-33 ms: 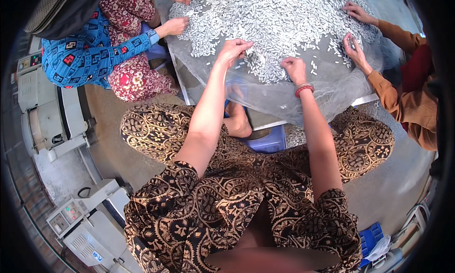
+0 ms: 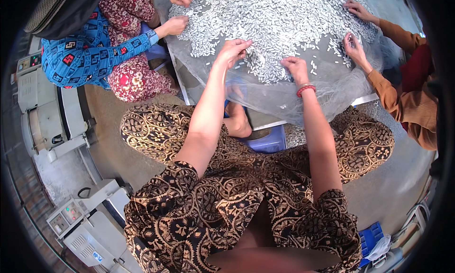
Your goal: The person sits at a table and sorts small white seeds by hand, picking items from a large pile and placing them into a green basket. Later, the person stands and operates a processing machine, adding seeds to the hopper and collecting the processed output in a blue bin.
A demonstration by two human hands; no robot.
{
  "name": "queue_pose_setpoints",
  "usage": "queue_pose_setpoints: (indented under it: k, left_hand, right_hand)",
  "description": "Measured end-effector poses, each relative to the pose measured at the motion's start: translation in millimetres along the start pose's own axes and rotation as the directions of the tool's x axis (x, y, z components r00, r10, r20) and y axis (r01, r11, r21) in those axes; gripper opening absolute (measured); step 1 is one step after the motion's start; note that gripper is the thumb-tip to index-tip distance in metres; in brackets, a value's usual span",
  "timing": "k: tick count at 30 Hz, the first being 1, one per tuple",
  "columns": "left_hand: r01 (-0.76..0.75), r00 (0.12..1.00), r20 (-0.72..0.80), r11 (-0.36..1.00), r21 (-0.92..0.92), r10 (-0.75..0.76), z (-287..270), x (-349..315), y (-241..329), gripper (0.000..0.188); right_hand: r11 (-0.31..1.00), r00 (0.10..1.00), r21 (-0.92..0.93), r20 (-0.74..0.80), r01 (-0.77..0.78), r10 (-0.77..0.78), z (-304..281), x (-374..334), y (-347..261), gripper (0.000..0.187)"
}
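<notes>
Small silvery pieces (image 2: 270, 24) lie in a broad heap on a translucent sheet (image 2: 272, 98) over the worktop (image 2: 268, 125), the heap's near tip lying between your two hands. The step in hand appears to be picking through this near edge; the next move would call for a light fingertip pinch on single pieces. Your left hand (image 2: 233, 52) reaches forward, thumb and forefinger drawn close together; your right hand (image 2: 297, 69), above a red bracelet (image 2: 306, 89), angles inward with fingers curled. Whether either hand grips a piece cannot be told.
</notes>
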State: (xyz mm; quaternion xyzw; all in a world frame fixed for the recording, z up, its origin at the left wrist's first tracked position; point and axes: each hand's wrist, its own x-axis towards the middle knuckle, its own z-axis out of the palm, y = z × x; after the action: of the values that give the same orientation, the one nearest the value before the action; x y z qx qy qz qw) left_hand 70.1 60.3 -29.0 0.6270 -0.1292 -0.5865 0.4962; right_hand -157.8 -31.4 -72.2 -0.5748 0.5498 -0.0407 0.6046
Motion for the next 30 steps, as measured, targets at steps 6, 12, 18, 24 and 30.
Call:
queue_pose_setpoints:
  k: [6,12,18,24,30]
  left_hand:
    - [-0.046,0.992,-0.044,0.676,0.735,0.115,5,3,-15,0.025]
    - [0.08,0.976,0.216,0.944,-0.32,-0.01,11,11,-21,0.021]
    - [0.034,0.987,0.159,0.99,-0.14,-0.011,16,17,-25,0.017]
    - [-0.061,0.937,-0.082,0.39,0.919,0.34,40,27,-51,0.029]
    - [-0.133,0.986,0.006,0.752,0.646,0.169,28,29,-40,0.023]
  right_hand:
    - [0.793,0.983,0.603,0.182,-0.086,-0.031,-21,-15,-7,0.025]
    - [0.656,0.983,0.749,0.175,-0.099,-0.051,-28,-27,-18,0.023]
    - [0.445,0.953,0.865,0.294,-0.232,-0.077,-32,-33,-7,0.023]
    - [0.989,0.999,0.148,0.034,-0.023,0.018,-19,-14,5,0.024]
    - [0.771,0.897,-0.554,-0.092,0.315,-0.432,19,-15,18,0.025]
